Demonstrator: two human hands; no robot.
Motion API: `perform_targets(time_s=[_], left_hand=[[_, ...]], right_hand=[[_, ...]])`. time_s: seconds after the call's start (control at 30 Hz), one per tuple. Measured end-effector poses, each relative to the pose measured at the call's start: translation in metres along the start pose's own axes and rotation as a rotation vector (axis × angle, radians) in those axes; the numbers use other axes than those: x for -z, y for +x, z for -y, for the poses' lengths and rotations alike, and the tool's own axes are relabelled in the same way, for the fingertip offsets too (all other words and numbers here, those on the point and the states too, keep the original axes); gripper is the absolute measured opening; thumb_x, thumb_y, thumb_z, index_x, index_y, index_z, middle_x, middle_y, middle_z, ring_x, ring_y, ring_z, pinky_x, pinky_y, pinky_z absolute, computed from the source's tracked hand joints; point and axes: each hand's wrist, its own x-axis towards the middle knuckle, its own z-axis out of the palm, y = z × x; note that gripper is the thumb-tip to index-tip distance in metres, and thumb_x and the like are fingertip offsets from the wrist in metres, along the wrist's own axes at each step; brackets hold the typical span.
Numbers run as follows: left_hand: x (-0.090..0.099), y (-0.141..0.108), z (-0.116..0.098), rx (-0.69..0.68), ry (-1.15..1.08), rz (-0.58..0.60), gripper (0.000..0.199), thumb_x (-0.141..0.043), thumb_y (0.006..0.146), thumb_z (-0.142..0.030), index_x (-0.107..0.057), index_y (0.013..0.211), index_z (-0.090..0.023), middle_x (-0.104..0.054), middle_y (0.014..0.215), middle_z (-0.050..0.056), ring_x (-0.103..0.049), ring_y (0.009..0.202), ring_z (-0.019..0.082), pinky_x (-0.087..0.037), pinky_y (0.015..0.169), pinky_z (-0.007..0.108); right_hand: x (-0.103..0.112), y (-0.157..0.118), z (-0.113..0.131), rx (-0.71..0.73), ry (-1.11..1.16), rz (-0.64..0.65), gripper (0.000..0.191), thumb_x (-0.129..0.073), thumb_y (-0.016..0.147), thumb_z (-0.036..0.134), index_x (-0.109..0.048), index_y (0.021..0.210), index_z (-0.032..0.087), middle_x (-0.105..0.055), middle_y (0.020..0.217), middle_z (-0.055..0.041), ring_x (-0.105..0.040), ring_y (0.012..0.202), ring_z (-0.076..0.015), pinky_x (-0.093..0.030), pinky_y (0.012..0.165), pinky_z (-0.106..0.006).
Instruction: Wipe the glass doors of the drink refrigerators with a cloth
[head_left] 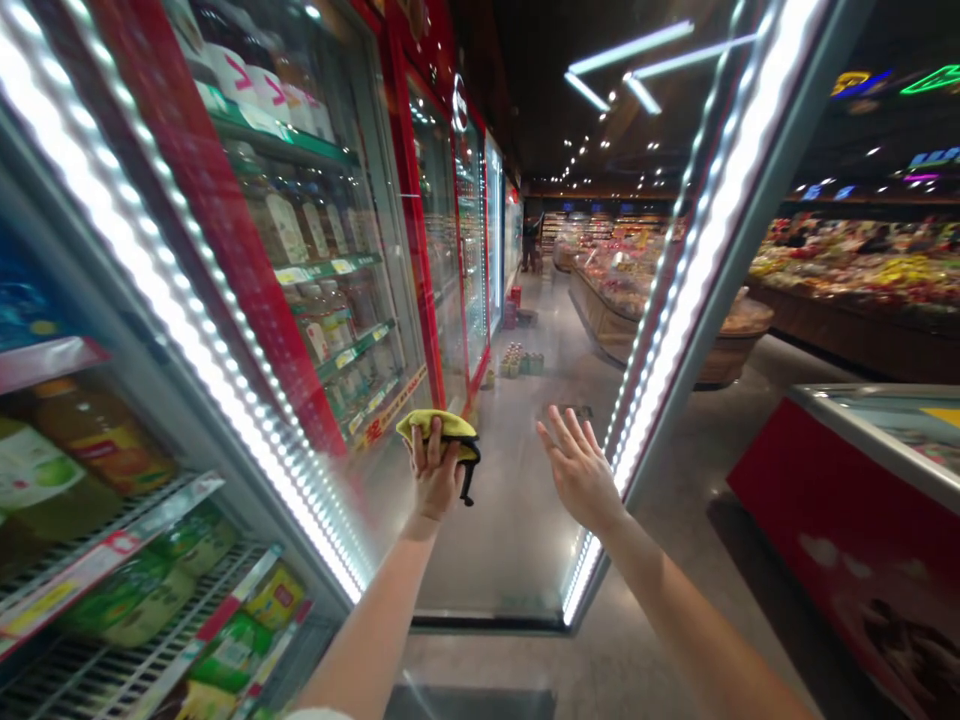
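Observation:
A glass door (510,540) with lit strips along its frame stands in front of me. My left hand (435,475) presses a yellow cloth (439,424) with a black edge against the glass, its fingers over the cloth. A dark strap or handle hangs from the cloth's right side. Further right, my right hand (581,470) is open, fingers spread, at the glass near the door's right lit edge. Nothing shows in it.
Fridge shelves (112,540) with bottles lie at the left. Red-framed coolers (427,230) line the aisle beyond the glass. A red chest freezer (847,520) stands at the right, with produce displays (877,275) behind. A person (531,240) stands far off.

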Motion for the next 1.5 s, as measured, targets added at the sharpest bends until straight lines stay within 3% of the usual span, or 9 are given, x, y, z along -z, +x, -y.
perform_targets(time_s=[0.13,0.3,0.5,0.63,0.73,0.93,1.17,1.4,1.5], left_hand=[[-0.007,-0.01,-0.007,-0.077,-0.012,0.035,0.045,-0.078,0.076,-0.038,-0.068,0.117,-0.022,-0.02,0.171,0.01,-0.001,0.159,0.042,-0.02,0.122,0.073],[0.002,0.012,0.051,-0.215,-0.012,0.092,0.027,-0.077,0.08,-0.044,-0.072,0.105,-0.032,-0.045,0.161,-0.001,-0.016,0.159,0.031,-0.019,0.128,0.062],[0.031,-0.026,0.081,-0.054,0.05,0.037,0.034,-0.081,0.075,-0.022,-0.069,0.107,-0.02,-0.019,0.171,0.011,0.003,0.159,0.04,-0.019,0.124,0.072],[0.023,-0.035,0.076,-0.191,0.0,0.091,0.032,-0.08,0.077,-0.022,-0.071,0.106,-0.028,-0.044,0.162,0.004,-0.005,0.16,0.032,-0.021,0.127,0.065],[0.026,-0.011,0.102,-0.228,-0.021,0.127,0.029,-0.075,0.082,-0.023,-0.071,0.108,-0.034,-0.054,0.154,-0.003,-0.016,0.159,0.026,-0.022,0.129,0.058],[0.06,-0.014,0.142,-0.001,0.038,0.084,0.038,-0.074,0.078,-0.013,-0.067,0.116,-0.018,-0.022,0.171,0.014,0.004,0.159,0.041,-0.023,0.124,0.069],[0.051,-0.032,0.143,-0.051,-0.033,0.128,0.032,-0.074,0.077,-0.011,-0.071,0.101,-0.031,-0.053,0.155,0.0,-0.016,0.159,0.031,-0.026,0.126,0.062],[0.081,-0.03,0.181,0.2,0.008,-0.004,0.055,-0.067,0.079,-0.005,-0.054,0.132,-0.015,-0.006,0.172,0.021,0.005,0.158,0.041,-0.023,0.121,0.074],[0.084,-0.042,0.174,0.152,-0.011,0.018,0.049,-0.068,0.077,-0.004,-0.059,0.123,-0.018,-0.014,0.172,0.017,-0.001,0.159,0.04,-0.029,0.121,0.069]], right_hand=[[-0.009,0.003,0.023,-0.065,-0.007,-0.061,0.072,-0.048,0.096,0.006,-0.031,0.161,0.03,-0.017,0.171,-0.0114,-0.018,0.157,-0.0327,-0.035,0.122,-0.061],[-0.015,0.007,0.044,-0.125,0.005,-0.078,0.081,-0.052,0.092,0.003,-0.026,0.163,0.032,0.002,0.172,-0.0114,-0.018,0.157,-0.036,-0.036,0.121,-0.06],[-0.019,0.009,0.066,-0.222,-0.021,-0.04,0.076,-0.05,0.095,0.007,-0.023,0.164,0.024,-0.005,0.172,-0.0152,-0.017,0.157,-0.035,-0.036,0.12,-0.062],[-0.025,0.033,0.096,-0.064,-0.019,-0.009,0.069,-0.048,0.097,0.007,-0.031,0.161,0.027,-0.02,0.17,-0.0125,-0.021,0.157,-0.0292,-0.032,0.124,-0.059],[-0.028,0.056,0.115,-0.007,-0.025,0.01,0.066,-0.049,0.097,0.008,-0.037,0.159,0.027,-0.027,0.169,-0.0102,-0.022,0.157,-0.0277,-0.028,0.125,-0.057],[-0.033,0.078,0.139,-0.007,-0.05,-0.002,0.067,-0.051,0.095,0.008,-0.038,0.158,0.025,-0.028,0.168,-0.011,-0.027,0.156,-0.0289,-0.024,0.126,-0.057],[-0.048,0.1,0.171,0.096,-0.062,-0.01,0.069,-0.049,0.096,0.009,-0.033,0.16,0.03,-0.029,0.169,-0.0073,-0.025,0.157,-0.0259,-0.017,0.128,-0.056],[-0.059,0.108,0.182,0.048,-0.105,-0.051,0.071,-0.048,0.095,0.004,-0.035,0.16,0.029,-0.025,0.169,-0.0112,-0.02,0.158,-0.031,-0.022,0.125,-0.063],[-0.058,0.104,0.178,0.062,-0.106,-0.044,0.073,-0.047,0.094,0.003,-0.033,0.161,0.029,-0.025,0.169,-0.0118,-0.023,0.157,-0.032,-0.027,0.123,-0.063]])
